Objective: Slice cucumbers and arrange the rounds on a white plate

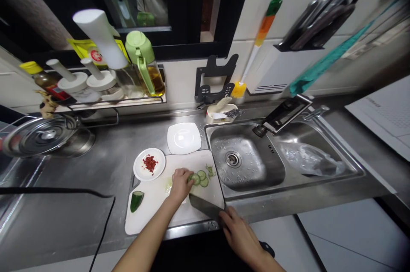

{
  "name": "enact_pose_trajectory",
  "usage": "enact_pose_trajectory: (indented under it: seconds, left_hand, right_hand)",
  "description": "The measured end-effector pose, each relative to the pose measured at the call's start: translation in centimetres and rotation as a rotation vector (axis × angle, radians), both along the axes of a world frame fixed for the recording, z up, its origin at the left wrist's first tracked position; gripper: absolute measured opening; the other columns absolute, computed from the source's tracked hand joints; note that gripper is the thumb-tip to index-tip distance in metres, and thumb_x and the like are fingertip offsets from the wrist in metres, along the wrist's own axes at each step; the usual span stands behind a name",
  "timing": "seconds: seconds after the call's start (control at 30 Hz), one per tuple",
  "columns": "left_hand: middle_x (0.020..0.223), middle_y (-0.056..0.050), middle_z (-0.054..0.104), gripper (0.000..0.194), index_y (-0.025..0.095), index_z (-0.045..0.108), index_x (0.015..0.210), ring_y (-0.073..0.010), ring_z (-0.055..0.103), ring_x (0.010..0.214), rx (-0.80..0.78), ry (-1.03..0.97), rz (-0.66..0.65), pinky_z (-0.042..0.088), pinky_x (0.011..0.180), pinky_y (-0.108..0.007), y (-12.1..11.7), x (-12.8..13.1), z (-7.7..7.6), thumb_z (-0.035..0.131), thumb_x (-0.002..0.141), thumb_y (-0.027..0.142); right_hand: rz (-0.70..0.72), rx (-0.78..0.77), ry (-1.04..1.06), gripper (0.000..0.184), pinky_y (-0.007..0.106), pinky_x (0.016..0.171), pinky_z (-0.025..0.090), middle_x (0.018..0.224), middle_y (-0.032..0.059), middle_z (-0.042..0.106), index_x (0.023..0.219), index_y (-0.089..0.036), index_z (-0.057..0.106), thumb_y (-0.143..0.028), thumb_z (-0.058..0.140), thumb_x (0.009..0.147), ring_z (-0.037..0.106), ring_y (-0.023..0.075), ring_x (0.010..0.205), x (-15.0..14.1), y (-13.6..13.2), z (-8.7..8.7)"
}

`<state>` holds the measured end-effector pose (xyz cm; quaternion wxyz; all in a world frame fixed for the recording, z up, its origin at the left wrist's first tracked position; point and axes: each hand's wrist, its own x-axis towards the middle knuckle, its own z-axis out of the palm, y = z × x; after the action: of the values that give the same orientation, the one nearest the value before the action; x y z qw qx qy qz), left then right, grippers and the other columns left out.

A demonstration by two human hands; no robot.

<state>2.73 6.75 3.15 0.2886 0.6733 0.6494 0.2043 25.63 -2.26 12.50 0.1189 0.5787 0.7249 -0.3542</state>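
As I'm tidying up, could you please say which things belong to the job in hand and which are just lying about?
In the job: knife, cucumber slices, cucumber chunk, cutting board.
Apparently just about: plastic bag, lidded pot, oil jug, yellow brush.

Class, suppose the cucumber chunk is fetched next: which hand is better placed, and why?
Probably the left hand: it is nearer the cucumber chunk on the cutting board and holds no tool, though it is at the cucumber slices. The right hand is farther away and grips the knife.
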Motion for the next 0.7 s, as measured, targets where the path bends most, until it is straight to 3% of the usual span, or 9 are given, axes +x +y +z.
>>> enact_pose_trajectory:
  seconds: [0.4, 0.6, 0.7]
  left_hand:
    - [0.077, -0.002, 0.061, 0.009, 0.019, 0.061, 0.076, -0.0178, 0.053, 0.084, -0.092, -0.075, 0.048, 0.039, 0.079, -0.032, 0.2, 0.8, 1.9, 0.054, 0.074, 0.013]
    - [0.082, -0.001, 0.064, 0.017, 0.020, 0.062, 0.088, -0.0138, 0.057, 0.078, -0.039, -0.339, 0.143, 0.045, 0.072, -0.027, -1.0, -1.5, 2.0, 0.048, 0.079, 0.021]
    - [0.087, -0.003, 0.066, 0.023, 0.019, 0.066, 0.092, -0.0133, 0.057, 0.073, -0.030, -0.354, 0.185, 0.046, 0.069, -0.027, -1.9, -3.6, 1.9, 0.049, 0.079, 0.025]
  right_hand:
    - [-0.003, -0.020, 0.045, 0.040, 0.024, 0.081, 0.042, 0.111, 0.0066, 0.052, 0.110, -0.023, 0.055, -0.006, 0.041, 0.077, 0.058, 0.0151, 0.091, -0.6, 0.0, 0.2]
    - [-0.040, 0.020, 0.140, 0.038, 0.022, 0.084, 0.041, 0.107, 0.0056, 0.054, 0.103, -0.022, 0.057, -0.004, 0.041, 0.074, 0.057, 0.0144, 0.093, -0.4, -0.3, -0.7]
    - [-0.063, 0.036, 0.180, 0.035, 0.023, 0.084, 0.041, 0.103, 0.0052, 0.055, 0.101, -0.022, 0.058, -0.006, 0.040, 0.076, 0.057, 0.0145, 0.093, -0.4, -0.3, -1.4]
